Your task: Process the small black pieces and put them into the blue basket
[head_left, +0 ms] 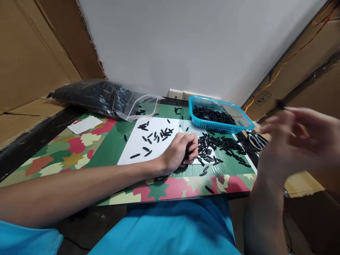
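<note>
My left hand rests closed over the white sheet, its fingers curled round several small oblong black pieces that are mostly hidden. To the right of that fist lies a loose heap of the same black pieces. Fewer of them are scattered on the sheet to its left. My right hand is raised at the right side and smeared by motion. Thumb and finger pinch a small black piece whose details are too blurred to make out.
A blue plastic basket holding many black pieces stands at the back right, with scissors beside it. A large clear zip bag of black contents lies at the back left, near a white paper slip. Cardboard walls flank the table.
</note>
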`<control>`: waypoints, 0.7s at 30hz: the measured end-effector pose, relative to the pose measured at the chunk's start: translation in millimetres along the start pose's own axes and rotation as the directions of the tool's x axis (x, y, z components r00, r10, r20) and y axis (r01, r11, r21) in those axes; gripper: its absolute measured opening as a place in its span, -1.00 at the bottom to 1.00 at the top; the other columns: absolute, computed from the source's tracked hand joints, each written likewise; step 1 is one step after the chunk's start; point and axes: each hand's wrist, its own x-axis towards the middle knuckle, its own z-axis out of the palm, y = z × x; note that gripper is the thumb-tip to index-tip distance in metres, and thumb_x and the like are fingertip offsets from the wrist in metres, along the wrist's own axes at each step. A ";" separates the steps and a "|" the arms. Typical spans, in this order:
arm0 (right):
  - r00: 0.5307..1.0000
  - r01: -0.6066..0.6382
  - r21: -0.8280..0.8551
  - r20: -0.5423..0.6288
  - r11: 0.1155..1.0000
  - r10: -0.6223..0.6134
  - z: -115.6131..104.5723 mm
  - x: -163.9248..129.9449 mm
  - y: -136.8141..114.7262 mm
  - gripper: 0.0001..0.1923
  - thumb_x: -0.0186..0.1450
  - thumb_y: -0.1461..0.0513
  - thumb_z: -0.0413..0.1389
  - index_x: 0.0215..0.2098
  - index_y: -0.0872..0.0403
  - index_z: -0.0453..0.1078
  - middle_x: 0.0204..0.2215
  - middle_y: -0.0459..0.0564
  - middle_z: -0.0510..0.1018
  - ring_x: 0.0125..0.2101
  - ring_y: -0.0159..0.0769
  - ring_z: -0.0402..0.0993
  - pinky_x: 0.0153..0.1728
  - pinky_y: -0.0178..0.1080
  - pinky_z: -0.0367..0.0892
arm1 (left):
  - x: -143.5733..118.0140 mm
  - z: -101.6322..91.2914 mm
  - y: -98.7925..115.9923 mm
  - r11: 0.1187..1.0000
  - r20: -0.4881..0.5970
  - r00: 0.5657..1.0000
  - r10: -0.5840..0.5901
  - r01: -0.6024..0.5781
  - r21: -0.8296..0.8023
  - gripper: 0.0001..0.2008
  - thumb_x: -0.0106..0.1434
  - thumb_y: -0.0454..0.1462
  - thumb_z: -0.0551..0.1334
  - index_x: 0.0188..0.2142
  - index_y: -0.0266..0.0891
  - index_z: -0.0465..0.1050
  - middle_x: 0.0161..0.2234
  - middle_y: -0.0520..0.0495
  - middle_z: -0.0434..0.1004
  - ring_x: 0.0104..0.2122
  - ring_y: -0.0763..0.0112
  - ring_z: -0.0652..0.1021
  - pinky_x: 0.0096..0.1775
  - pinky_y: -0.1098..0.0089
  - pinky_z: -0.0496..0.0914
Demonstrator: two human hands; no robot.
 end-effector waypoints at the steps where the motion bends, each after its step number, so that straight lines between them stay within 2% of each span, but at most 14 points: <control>1: 1.000 -0.006 -0.047 -0.030 0.999 0.005 0.1 9.0 9.2 -0.79 0.54 0.17 0.11 -0.05 0.03 0.59 -0.27 0.09 0.62 -0.27 -0.06 0.63 -0.33 -0.10 0.40 | 0.1 0.3 0.5 1.000 -0.001 1.000 -0.009 0.009 0.002 -0.57 0.44 -0.03 0.12 -0.51 -0.18 0.18 -0.65 0.10 0.26 -0.71 0.59 0.21 -0.69 0.61 0.01; 2: 0.998 -0.002 -0.174 -0.062 0.985 -0.009 0.9 15.0 17.5 -0.90 0.43 0.18 0.26 -0.14 0.02 0.61 -0.35 0.02 0.63 -0.38 -0.14 0.60 -0.38 -0.14 0.39 | 0.2 0.6 0.9 1.000 -0.001 1.000 -0.015 0.015 0.007 -0.57 0.44 -0.02 0.11 -0.49 -0.18 0.18 -0.65 0.10 0.26 -0.71 0.60 0.20 -0.69 0.62 0.01; 3: 1.000 -0.007 -0.255 -0.020 0.967 0.002 2.6 17.3 23.8 -0.92 0.39 0.18 0.32 -0.18 0.01 0.62 -0.41 -0.03 0.64 -0.46 -0.20 0.57 -0.39 -0.16 0.38 | 0.3 1.1 1.4 1.000 0.000 1.000 -0.016 0.016 0.016 -0.58 0.45 -0.02 0.11 -0.48 -0.18 0.19 -0.65 0.10 0.26 -0.70 0.60 0.20 -0.68 0.63 0.03; 4: 1.000 -0.006 -0.267 0.023 0.964 0.013 4.9 15.8 27.4 -0.91 0.41 0.17 0.30 -0.23 0.01 0.62 -0.47 -0.07 0.63 -0.52 -0.26 0.55 -0.42 -0.19 0.38 | 0.3 1.6 1.8 1.000 0.000 1.000 -0.015 0.015 0.028 -0.60 0.46 -0.02 0.10 -0.45 -0.17 0.20 -0.65 0.11 0.27 -0.70 0.59 0.20 -0.68 0.63 0.03; 6: 0.997 0.002 -0.172 0.079 0.985 0.012 10.8 2.7 25.9 -0.85 0.45 0.14 0.27 -0.23 0.01 0.62 -0.49 -0.09 0.63 -0.54 -0.31 0.52 -0.46 -0.24 0.35 | 0.4 2.7 2.5 0.998 -0.002 1.000 -0.020 0.020 0.057 -0.65 0.47 0.00 0.09 -0.36 -0.16 0.23 -0.64 0.12 0.29 -0.70 0.58 0.20 -0.68 0.64 0.01; 7: 0.989 0.025 -0.106 0.149 0.994 -0.009 14.1 -6.9 21.5 -0.85 0.45 0.13 0.27 -0.23 0.02 0.63 -0.49 -0.11 0.63 -0.55 -0.34 0.51 -0.46 -0.27 0.35 | 0.2 3.2 2.6 0.997 -0.003 1.000 -0.022 0.022 0.071 -0.66 0.48 0.01 0.08 -0.32 -0.14 0.24 -0.64 0.13 0.29 -0.71 0.56 0.20 -0.68 0.63 0.00; 8: 0.965 0.035 -0.046 0.261 0.998 -0.021 17.6 -16.7 15.6 -0.86 0.46 0.15 0.27 -0.22 0.02 0.63 -0.49 -0.12 0.62 -0.55 -0.36 0.48 -0.47 -0.29 0.33 | 0.0 3.7 2.6 0.996 -0.002 1.000 -0.020 0.021 0.083 -0.67 0.49 0.03 0.07 -0.27 -0.13 0.25 -0.63 0.14 0.30 -0.71 0.55 0.20 -0.69 0.63 0.00; 10: 0.881 0.043 0.032 0.471 0.999 -0.053 24.5 -33.0 3.1 -0.88 0.49 0.19 0.23 -0.18 0.00 0.63 -0.48 -0.14 0.62 -0.55 -0.39 0.43 -0.48 -0.31 0.28 | -0.9 4.5 2.0 0.996 0.012 1.000 0.002 -0.003 0.088 -0.66 0.51 0.08 0.06 -0.20 -0.11 0.26 -0.62 0.15 0.31 -0.70 0.53 0.22 -0.68 0.61 0.05; 13: 0.775 0.005 0.074 0.630 0.997 -0.051 32.8 -41.7 -8.0 -0.84 0.52 0.28 0.17 -0.12 -0.02 0.61 -0.41 -0.14 0.68 -0.48 -0.37 0.51 -0.43 -0.33 0.28 | -3.0 5.1 -0.2 0.994 0.036 0.998 0.058 -0.061 0.094 -0.59 0.51 0.17 0.04 -0.13 -0.09 0.27 -0.57 0.15 0.33 -0.66 0.51 0.28 -0.65 0.57 0.15; 17: 0.713 -0.019 0.072 0.700 0.997 -0.037 35.8 -35.8 -7.7 -0.82 0.53 0.32 0.14 -0.13 -0.03 0.58 -0.35 -0.14 0.72 -0.41 -0.34 0.59 -0.37 -0.33 0.30 | -4.7 4.2 -3.3 0.991 0.053 0.995 0.080 -0.085 0.103 -0.54 0.51 0.23 0.01 -0.09 -0.08 0.26 -0.56 0.17 0.30 -0.68 0.54 0.22 -0.65 0.56 0.14; 21: 0.712 -0.041 0.072 0.702 0.997 -0.021 32.0 -35.5 -5.9 -0.86 0.52 0.28 0.17 -0.20 0.00 0.55 -0.40 -0.13 0.69 -0.45 -0.33 0.56 -0.38 -0.32 0.31 | -3.5 2.4 -3.9 0.992 0.062 0.996 0.058 -0.064 0.113 -0.54 0.51 0.22 -0.02 -0.08 -0.08 0.25 -0.60 0.17 0.29 -0.68 0.53 0.19 -0.65 0.58 0.10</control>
